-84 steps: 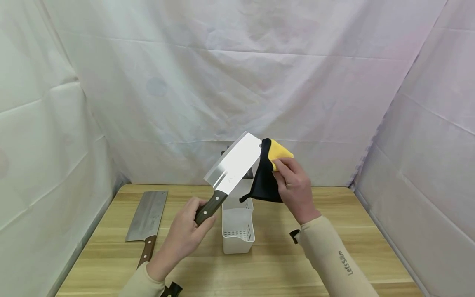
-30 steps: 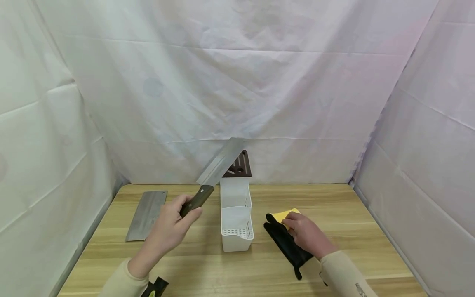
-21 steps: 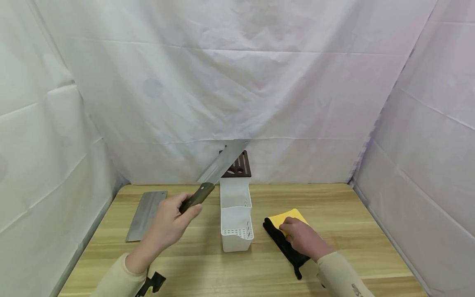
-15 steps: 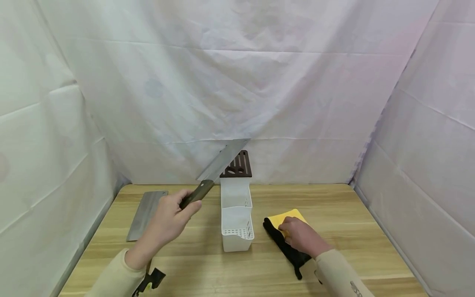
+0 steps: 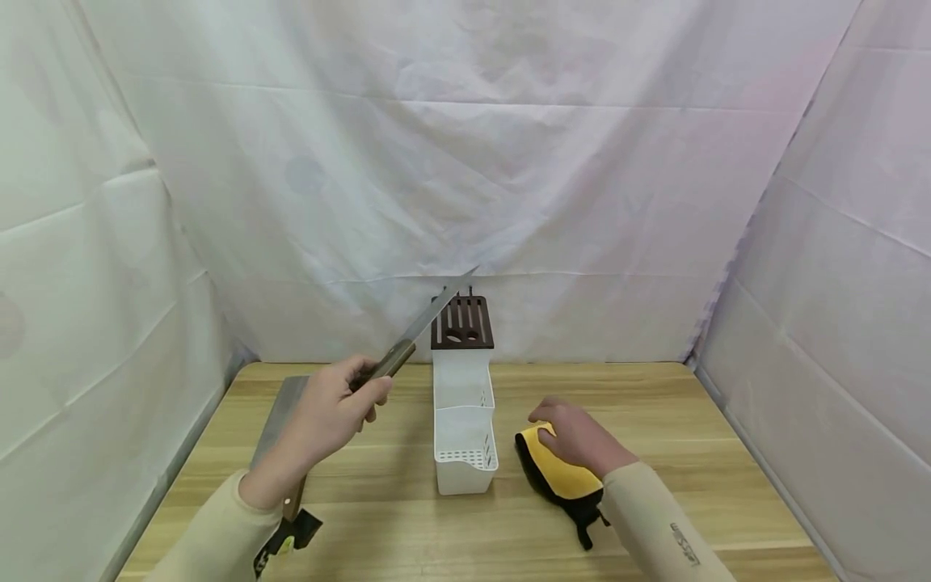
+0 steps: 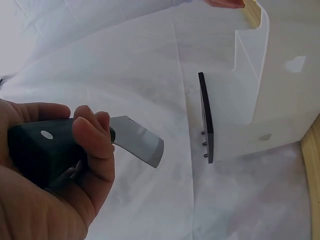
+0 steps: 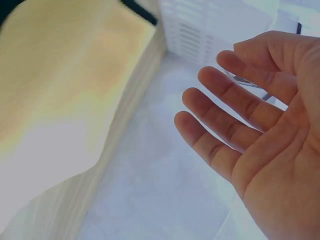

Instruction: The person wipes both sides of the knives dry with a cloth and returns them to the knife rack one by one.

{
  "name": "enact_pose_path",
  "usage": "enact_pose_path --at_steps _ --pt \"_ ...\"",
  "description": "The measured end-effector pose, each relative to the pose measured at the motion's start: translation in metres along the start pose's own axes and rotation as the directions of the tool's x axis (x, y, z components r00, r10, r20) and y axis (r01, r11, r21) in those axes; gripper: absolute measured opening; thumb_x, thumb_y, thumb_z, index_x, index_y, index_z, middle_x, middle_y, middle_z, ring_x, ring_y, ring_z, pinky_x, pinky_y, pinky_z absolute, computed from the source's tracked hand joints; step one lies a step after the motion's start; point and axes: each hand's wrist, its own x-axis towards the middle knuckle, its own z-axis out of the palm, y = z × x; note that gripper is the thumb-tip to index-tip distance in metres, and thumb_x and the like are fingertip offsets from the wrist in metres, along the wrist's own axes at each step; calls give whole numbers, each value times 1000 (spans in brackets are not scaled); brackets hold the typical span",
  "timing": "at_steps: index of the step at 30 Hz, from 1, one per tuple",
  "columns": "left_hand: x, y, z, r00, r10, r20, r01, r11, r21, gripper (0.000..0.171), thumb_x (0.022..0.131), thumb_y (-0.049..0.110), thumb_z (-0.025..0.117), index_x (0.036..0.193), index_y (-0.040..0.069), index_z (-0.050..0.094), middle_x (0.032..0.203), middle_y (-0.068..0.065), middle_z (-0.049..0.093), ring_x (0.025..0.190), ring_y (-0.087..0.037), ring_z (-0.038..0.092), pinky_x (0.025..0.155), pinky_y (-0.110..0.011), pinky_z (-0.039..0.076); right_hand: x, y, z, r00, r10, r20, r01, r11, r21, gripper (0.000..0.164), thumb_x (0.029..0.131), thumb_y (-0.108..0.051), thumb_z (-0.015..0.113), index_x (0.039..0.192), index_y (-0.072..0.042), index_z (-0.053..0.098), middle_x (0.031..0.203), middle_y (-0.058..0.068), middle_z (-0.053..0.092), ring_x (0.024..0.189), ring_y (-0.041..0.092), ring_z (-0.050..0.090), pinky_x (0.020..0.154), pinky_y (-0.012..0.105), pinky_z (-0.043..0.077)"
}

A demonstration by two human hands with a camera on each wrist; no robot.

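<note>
Cleaver (image 5: pixel 436 311), one; raised in the air, its blade overlapping the dark slotted top of the white rack (image 5: pixel 465 481) in the head view; left hand (image 5: pixel 330 412) curled round the riveted handle (image 5: pixel 395 360); likely stiff, blade-heavy, slick on the steel; best held by the handle alone; cloth (image 5: pixel 563 477), yellow and black, one; on the tabletop (image 5: pixel 698 420), right of the rack; presumably light, limp, unbreakable; best pinched at a corner; right hand (image 5: pixel 578 436) near it, fingers loosely extended, holding nothing.
</note>
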Motion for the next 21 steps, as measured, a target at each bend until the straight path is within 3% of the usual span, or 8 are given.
enact_pose_path --at_steps 11,15,21 --pt "11 8 -8 996 -57 61 62 995 -79 24 106 19 57 105 -3 65 81 -7 65 63 -19 64 56 -35 57 28 -22 1 999 -5 -41 8 997 79 32 104 -17 61 128 2 69 128 19 68 119 39 65 102 55 50" --pt "16 11 -9 991 -98 89 107 989 -106 24 107 18 55 102 -4 64 81 -9 66 64 -22 66 58 -36 59 37 -25 6 998 20 -62 -10 988 154 33 105 -24 61 121 4 68 119 19 71 111 35 69 97 52 54" --pt "24 14 -10 980 -161 119 177 974 -140 26 106 19 54 96 -3 63 80 -10 67 63 -22 66 59 -39 60 48 -30 15 996 83 -42 -71 968 240 49 105 -36 62 131 6 62 127 22 68 112 35 69 94 52 56"
